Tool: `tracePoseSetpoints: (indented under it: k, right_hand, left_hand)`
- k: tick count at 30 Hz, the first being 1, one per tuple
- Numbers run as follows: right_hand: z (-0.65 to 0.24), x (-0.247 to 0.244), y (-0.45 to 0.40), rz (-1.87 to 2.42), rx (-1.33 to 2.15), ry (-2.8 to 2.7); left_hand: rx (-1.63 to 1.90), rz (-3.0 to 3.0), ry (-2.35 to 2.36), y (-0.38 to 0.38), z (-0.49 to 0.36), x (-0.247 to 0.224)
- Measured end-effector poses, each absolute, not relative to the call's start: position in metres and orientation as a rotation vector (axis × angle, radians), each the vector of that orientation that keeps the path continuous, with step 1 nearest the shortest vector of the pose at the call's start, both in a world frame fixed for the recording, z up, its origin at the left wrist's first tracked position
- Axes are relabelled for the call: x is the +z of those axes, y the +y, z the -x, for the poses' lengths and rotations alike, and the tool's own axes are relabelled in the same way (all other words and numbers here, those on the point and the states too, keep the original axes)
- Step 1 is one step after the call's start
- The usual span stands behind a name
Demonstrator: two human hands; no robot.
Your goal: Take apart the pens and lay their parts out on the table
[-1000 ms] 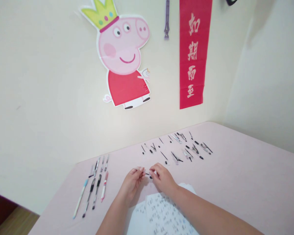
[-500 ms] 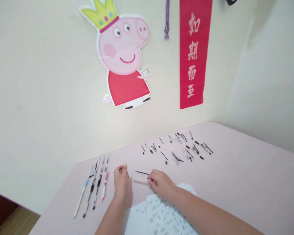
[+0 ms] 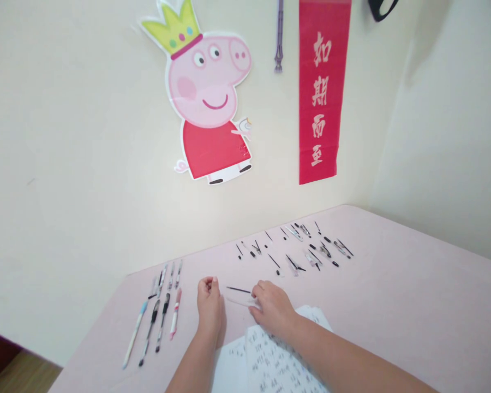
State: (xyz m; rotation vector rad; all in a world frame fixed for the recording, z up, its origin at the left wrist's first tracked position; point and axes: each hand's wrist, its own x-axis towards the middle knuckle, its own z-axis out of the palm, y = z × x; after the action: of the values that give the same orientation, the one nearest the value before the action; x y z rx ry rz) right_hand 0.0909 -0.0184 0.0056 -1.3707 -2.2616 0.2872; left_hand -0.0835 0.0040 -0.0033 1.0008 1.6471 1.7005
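My left hand (image 3: 209, 300) is raised at the middle of the table with its fingers curled together; whatever they may hold is hidden. To its right, my right hand (image 3: 273, 304) rests low over the table, thumb and fingers apart. Between the hands lies a dark, thin pen refill (image 3: 238, 289), its right end close to my right fingertips. Just below it is a pale, see-through pen tube (image 3: 239, 302), whose right end reaches into the gap between my right thumb and fingers.
Several pens (image 3: 160, 322) lie in rows at the left. Toward the back right, several pen parts (image 3: 295, 265), such as refills and small black caps, are spread in groups. Handwritten sheets (image 3: 276, 360) lie under my right forearm. The pink tabletop (image 3: 393, 305) meets the wall behind.
My right thumb and fingers have spread apart near the pen tube, which they were touching before. The left hand has shifted slightly right and stays curled. The view has tilted up a little.
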Motion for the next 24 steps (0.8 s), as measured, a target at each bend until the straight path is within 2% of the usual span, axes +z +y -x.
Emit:
tracePoseSetpoints:
  k: [11,17,24]
  right_hand:
    - [-0.081,0.001,-0.003,0.923,0.397,-2.558]
    - [-0.079,0.009,0.011,0.781,0.391,-2.650]
    - [-0.072,0.000,0.024,0.706,0.550,-2.646]
  left_hand:
    - [1.708,-1.294,1.699,0.005,0.089,-0.002]
    - [1.710,-1.276,1.697,0.007,0.090,-0.002]
    - [1.701,-1.281,1.734,0.008,0.093,-0.004]
